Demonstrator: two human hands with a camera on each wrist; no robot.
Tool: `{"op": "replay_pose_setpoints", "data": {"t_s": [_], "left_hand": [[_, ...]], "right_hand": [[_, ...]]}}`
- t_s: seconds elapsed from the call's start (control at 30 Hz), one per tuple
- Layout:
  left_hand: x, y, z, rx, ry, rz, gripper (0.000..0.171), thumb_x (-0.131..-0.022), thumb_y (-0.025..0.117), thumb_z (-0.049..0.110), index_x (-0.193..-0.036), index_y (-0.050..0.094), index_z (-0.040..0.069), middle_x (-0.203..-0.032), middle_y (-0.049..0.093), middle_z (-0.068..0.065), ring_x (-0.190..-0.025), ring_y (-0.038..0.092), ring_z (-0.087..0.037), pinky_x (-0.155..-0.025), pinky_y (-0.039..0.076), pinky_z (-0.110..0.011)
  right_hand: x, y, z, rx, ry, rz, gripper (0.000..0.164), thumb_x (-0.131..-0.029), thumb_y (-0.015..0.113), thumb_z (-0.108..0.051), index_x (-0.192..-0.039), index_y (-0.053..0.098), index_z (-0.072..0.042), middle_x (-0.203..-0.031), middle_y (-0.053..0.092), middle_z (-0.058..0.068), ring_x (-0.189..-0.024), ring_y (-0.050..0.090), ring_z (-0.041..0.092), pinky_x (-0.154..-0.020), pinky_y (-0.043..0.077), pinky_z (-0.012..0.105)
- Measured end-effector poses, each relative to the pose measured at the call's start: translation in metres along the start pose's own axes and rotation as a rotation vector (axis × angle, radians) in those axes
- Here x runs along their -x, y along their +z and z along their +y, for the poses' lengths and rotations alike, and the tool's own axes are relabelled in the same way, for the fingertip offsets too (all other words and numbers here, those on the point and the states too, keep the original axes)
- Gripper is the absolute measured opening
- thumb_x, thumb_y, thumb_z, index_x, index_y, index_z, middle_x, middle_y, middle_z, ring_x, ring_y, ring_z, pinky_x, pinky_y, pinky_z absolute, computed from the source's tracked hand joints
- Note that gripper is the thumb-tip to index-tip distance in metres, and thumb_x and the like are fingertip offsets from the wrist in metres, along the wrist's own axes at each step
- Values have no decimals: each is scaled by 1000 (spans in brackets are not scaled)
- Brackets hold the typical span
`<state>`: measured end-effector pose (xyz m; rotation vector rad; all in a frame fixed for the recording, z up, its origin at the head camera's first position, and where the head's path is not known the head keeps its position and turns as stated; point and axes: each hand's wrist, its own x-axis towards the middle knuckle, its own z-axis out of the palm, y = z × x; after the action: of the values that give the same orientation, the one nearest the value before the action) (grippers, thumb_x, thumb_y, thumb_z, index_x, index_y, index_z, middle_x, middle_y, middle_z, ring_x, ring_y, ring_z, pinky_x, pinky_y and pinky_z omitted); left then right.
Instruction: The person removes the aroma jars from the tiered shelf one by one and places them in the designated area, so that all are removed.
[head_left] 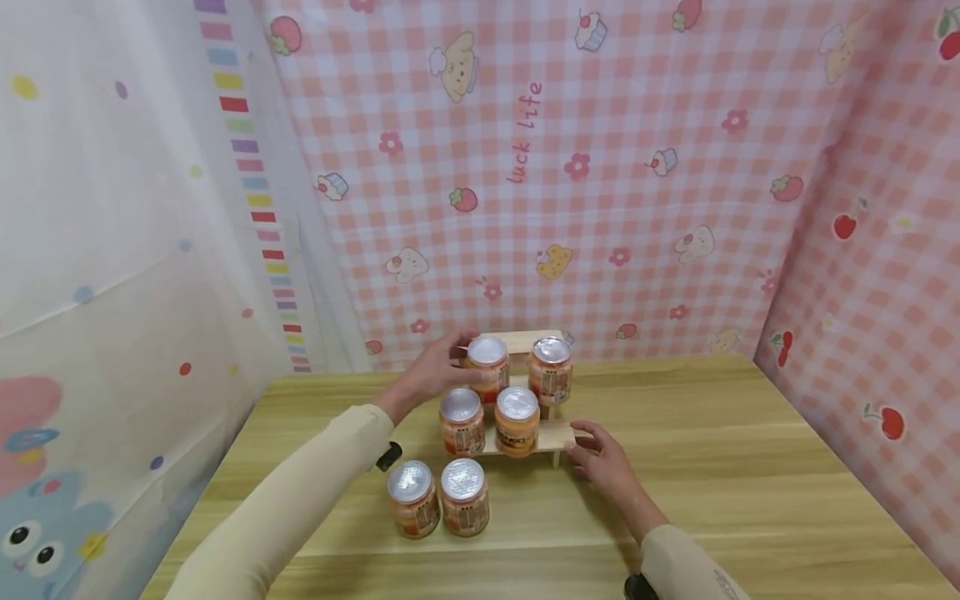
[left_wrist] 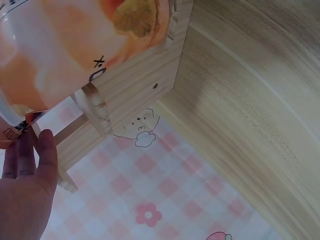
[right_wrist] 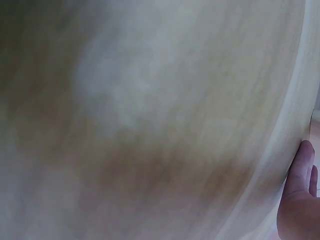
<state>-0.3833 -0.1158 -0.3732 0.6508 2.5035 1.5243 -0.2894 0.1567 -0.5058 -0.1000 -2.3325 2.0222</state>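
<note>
A small wooden step stand (head_left: pixel 551 435) carries orange-labelled cans with silver lids, two on its lower step and two on the step above. My left hand (head_left: pixel 435 371) holds the left can (head_left: pixel 489 379) of the upper pair, thumb in front and fingers round its far side. In the left wrist view, the fingertips of that hand (left_wrist: pixel 32 175) lie against the orange can (left_wrist: pixel 75 55). My right hand (head_left: pixel 606 467) has its fingers at the right end of the lower step, holding no can. In the right wrist view, that hand (right_wrist: pixel 300 195) shows only at the right edge, fingers fairly straight.
Two more cans, one left (head_left: pixel 414 500) and one right (head_left: pixel 465 498), stand side by side on the wood-grain table (head_left: pixel 712 467) in front of the stand. A pink checked cloth (head_left: pixel 637 208) hangs behind, and a white dotted curtain (head_left: pixel 135 208) hangs at left.
</note>
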Motion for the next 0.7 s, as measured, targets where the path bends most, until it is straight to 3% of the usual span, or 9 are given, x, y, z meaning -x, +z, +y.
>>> {"op": "replay_pose_setpoints", "data": {"t_s": [0.7], "left_hand": [[-3,1,3,-95,-9,-2,72,-80,85,29,-141,49,12,-128,60,-4,-121,53,-25,-103,43,-43]], "right_hand": [[1,1,-1,-2,4,2,39,-99,57,-1,-136,48,4,-130,51,37,-104,63,38,-81,56,45]]}}
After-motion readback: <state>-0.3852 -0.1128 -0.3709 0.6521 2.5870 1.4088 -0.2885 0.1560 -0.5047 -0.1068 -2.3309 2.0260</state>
